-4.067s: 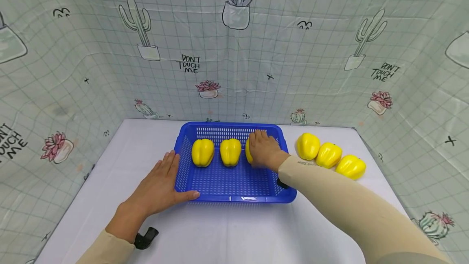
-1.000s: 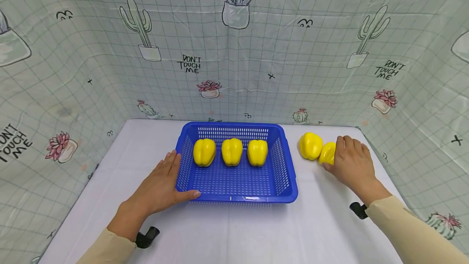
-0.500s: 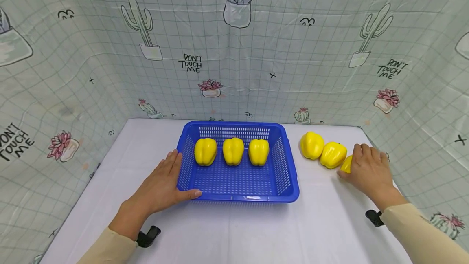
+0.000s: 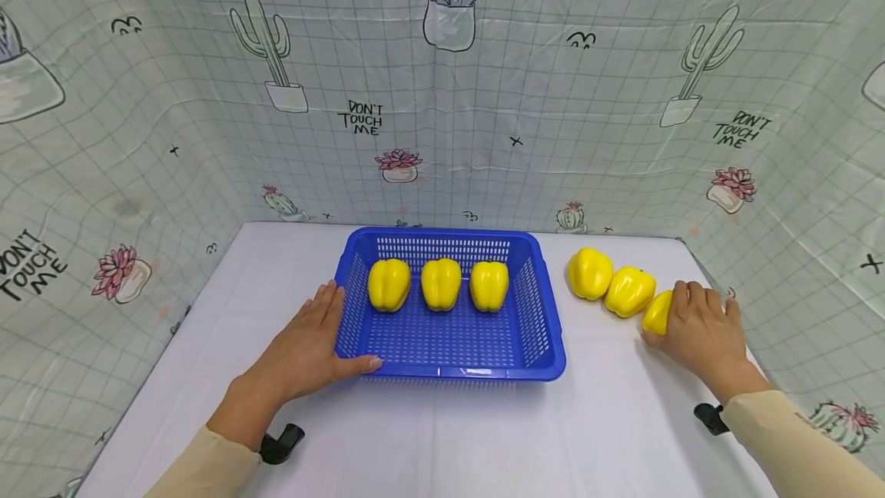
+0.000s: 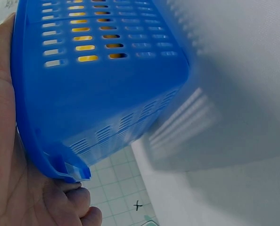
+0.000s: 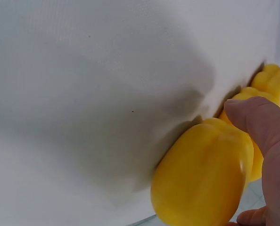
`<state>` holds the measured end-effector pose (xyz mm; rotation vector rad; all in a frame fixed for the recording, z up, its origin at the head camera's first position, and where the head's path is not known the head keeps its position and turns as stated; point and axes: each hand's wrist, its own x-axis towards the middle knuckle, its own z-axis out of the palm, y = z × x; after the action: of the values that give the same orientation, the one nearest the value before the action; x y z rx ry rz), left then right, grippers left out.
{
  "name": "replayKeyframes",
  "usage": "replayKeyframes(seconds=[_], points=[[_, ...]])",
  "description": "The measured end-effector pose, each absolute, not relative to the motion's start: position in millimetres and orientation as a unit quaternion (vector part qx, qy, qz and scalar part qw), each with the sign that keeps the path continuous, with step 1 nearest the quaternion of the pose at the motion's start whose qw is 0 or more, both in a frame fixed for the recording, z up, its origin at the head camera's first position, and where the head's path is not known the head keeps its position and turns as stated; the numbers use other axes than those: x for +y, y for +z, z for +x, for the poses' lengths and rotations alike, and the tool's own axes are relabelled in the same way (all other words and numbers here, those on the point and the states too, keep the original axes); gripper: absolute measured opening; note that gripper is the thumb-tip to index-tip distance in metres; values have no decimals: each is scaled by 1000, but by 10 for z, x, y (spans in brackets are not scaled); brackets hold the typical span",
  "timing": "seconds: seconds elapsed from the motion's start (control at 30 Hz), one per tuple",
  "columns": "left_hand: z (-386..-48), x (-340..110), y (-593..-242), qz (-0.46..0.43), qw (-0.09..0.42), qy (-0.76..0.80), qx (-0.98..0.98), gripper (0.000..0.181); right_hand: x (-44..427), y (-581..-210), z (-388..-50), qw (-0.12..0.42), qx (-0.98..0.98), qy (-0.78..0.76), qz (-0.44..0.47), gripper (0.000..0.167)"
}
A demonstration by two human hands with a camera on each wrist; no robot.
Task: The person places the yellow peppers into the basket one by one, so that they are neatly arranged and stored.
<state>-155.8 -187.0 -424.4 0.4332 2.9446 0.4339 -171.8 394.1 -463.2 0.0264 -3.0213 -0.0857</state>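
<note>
My right hand (image 4: 705,329) is over the nearest yellow bell pepper (image 4: 657,314) of a slanting row on the right, its thumb and fingers around it. In the right wrist view the thumb (image 6: 260,117) lies along this bell pepper (image 6: 203,174); its far side is hidden. Two more bell peppers, a middle one (image 4: 630,292) and a back one (image 4: 591,273), rest beside it. My left hand (image 4: 293,356) lies with straight fingers along the left side of a blue plastic basket (image 4: 452,373), thumb on its front rim. Three bell peppers (image 4: 441,284) stand side by side inside.
White cloth covers the table (image 4: 484,436). A patterned curtain (image 4: 484,98) with printed cacti encloses the back and sides. Dark wrist mounts (image 4: 281,444) sit below both wrists.
My right hand released a bell pepper in the basket, moved right to the slanting row, then slid from its middle pepper to the nearest one. My left hand stays put.
</note>
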Motion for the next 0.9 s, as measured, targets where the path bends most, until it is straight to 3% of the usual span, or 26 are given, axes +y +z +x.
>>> replayKeyframes(seconds=[0.43, 0.9], points=[[-1550, -1871, -4233, 141, 69, 149, 976, 134, 3927, -4666, -1715, 48, -998, -31, -11, 92], [-1542, -1877, -4238, 140, 72, 161, 974, 134, 3920, -4709, -1707, 45, -999, -5, -26, 74]])
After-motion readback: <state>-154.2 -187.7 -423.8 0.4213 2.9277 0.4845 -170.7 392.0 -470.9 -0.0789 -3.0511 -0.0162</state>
